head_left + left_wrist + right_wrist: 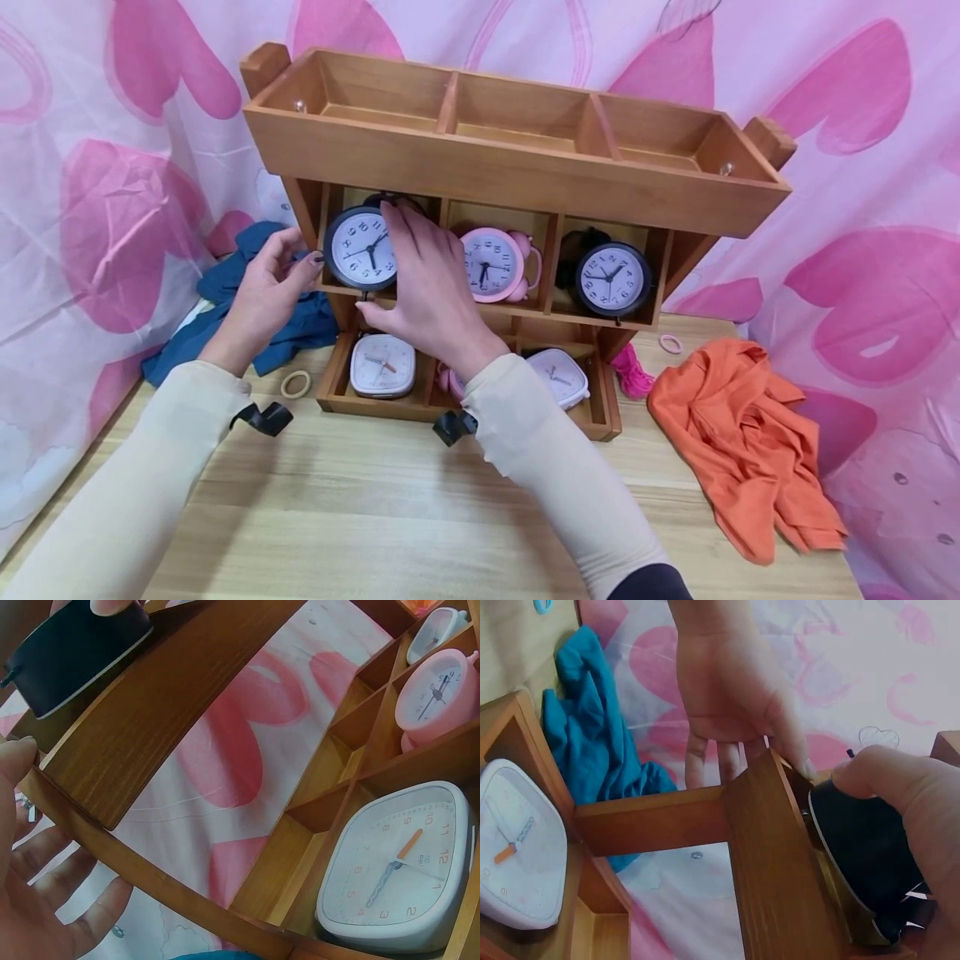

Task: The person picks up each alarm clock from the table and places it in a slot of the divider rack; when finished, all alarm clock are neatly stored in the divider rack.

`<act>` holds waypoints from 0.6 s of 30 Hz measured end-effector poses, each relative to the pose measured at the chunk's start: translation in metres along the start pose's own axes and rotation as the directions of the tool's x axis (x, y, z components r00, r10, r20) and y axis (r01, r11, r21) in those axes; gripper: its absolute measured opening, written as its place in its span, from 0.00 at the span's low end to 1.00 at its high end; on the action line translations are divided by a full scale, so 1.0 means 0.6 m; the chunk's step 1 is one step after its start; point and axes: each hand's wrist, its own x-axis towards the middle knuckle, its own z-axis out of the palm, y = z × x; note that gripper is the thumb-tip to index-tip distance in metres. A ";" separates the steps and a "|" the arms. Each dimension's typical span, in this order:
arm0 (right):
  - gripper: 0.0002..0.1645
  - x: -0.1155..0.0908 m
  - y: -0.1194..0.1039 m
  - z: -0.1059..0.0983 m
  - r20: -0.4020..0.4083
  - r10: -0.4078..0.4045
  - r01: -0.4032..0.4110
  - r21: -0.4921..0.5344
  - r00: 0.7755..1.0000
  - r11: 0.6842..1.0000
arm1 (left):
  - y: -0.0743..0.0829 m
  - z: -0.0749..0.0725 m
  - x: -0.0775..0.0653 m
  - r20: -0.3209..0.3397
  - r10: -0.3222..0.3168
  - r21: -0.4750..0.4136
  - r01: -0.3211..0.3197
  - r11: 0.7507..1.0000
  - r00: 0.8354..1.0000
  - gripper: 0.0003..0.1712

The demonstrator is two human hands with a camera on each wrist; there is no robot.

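A black round alarm clock tilts at the left compartment of the wooden shelf's middle tier. My right hand grips it, fingers over its top right and thumb on its dark casing; the palm side is hidden in the head view. At the shelf's left side, my left hand holds the wooden shelf, thumb at the front edge and fingers spread along the outer side. Beside the right hand, a pink alarm clock occupies the middle compartment, and another black alarm clock the right one.
In the bottom tier lie white alarm clocks and a partly hidden pink one. Blue cloth and a tan ring are at left. Orange cloth, pink cord and a pink ring are at right.
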 end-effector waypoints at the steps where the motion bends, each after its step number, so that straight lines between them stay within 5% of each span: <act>1: 0.65 -0.001 -0.001 0.002 -0.006 -0.001 0.001 -0.013 1.000 1.000 | 0.000 0.000 0.000 0.000 -0.002 0.005 0.002 1.000 1.000 0.33; 13: 0.64 0.010 -0.013 0.030 0.028 0.158 -0.153 -0.140 0.987 0.978 | 0.000 -0.002 0.000 0.018 -0.030 0.047 0.030 0.998 0.999 0.35; 18: 0.64 0.007 -0.014 0.032 0.053 0.161 -0.153 -0.133 0.985 0.979 | -0.002 -0.005 0.000 0.024 -0.046 0.054 0.045 0.998 0.999 0.36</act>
